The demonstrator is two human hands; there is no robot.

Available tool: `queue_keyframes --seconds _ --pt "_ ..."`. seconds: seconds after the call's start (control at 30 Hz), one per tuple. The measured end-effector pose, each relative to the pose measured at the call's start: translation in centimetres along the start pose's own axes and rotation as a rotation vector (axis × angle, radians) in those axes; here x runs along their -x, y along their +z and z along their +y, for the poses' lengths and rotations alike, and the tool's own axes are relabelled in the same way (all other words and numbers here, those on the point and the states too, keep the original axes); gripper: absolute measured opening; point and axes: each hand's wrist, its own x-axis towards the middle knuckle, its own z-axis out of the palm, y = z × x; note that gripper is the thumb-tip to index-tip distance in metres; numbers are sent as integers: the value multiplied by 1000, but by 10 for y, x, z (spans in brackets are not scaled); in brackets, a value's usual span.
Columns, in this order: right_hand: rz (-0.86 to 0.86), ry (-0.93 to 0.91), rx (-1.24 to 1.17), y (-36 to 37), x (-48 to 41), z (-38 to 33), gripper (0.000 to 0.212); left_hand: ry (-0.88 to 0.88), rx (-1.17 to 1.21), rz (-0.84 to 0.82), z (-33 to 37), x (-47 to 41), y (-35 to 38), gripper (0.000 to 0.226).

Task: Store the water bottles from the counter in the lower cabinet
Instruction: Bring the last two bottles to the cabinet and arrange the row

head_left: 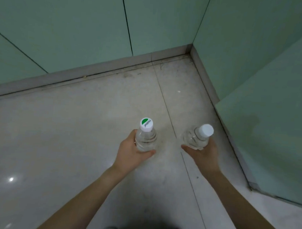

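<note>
1. Two clear plastic bottles of water are carried over the pale stone-tile floor (68, 136). Both are nearer the viewer than the inner corner of the grey skirting strip (191, 50), the landmark used below.
2. Clear plastic water bottle with a green-marked white cap (146, 137): roughly upright, on the viewer's side of the skirting corner and to its left.
3. Left hand (131, 150): its fingers and thumb curl round the body of the green-capped bottle below the shoulder, so the grip is closed on it. The cap is left free.
4. Clear plastic water bottle with a plain white cap (198, 139): tilted, with the cap leaning to the right. It is almost straight out from the skirting corner towards the viewer.
5. Right hand (204, 152): it wraps the lower body of the plain-capped bottle and is likewise closed on it. The thumb tip shows at the bottle's left.
6. Pale green flat cabinet fronts (72, 27): these rise directly behind the skirting on both sides of the corner. Thin dark seams divide the panels left of the corner.
7. Large pale green panel (270, 130): it stands right of the skirting corner and nearer the viewer. Whether it is an open door cannot be told.
</note>
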Motion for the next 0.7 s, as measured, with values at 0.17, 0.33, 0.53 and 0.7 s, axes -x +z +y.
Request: queue_keyframes --seconds 0.17,0.33,0.53,0.7 --pt "-48 88 -18 -42 92 -96 50 -96 -53 -49 78 78 -74 52" --pt "-59 166 -66 -101 182 -233 55 -222 6 -23 195 168 -160 49" --pt "-61 178 -178 -198 291 -430 52 -309 165 46 355 287 -266 59" --pt "-45 82 -207 -268 364 -544 45 -254 260 108 458 359 -335 51"
